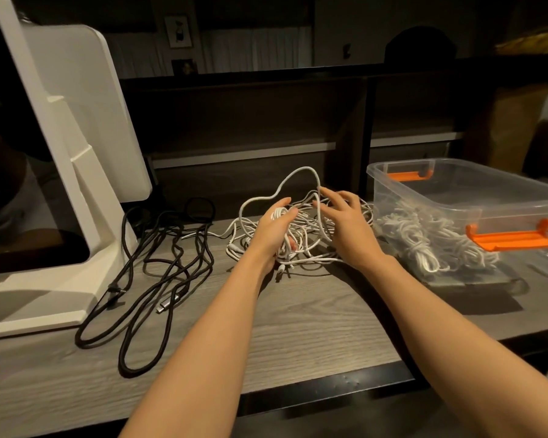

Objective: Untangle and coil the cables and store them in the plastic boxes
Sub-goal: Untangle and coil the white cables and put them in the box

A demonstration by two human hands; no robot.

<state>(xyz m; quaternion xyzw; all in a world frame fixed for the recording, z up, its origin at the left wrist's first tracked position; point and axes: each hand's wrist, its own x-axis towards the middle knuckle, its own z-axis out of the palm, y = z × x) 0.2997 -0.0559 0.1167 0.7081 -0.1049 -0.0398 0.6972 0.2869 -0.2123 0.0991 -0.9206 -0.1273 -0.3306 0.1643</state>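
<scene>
Cables in a white tangle (301, 229) sit on the bench (298, 311), right under both hands. One loop of the tangle stands up just past the fingertips.

From the head camera, the left hand (274, 230) reaches into the near left side of the tangle. Its fingers curl round a small bunch of white cable and hold it. The right hand (345, 222) is just to the right of the left hand. Its fingers are spread wide and lie on top of the tangle, and they hold nothing.

A clear plastic box (475, 197) with orange handles (516, 237) sits just to the right of the right hand. More white cables (424, 238) lie bundled inside it.

Black cables (159, 273) lie loose on the bench, well to the left of the left hand. A white stand (76, 153) holds up a dark screen farther left, past the black cables.
</scene>
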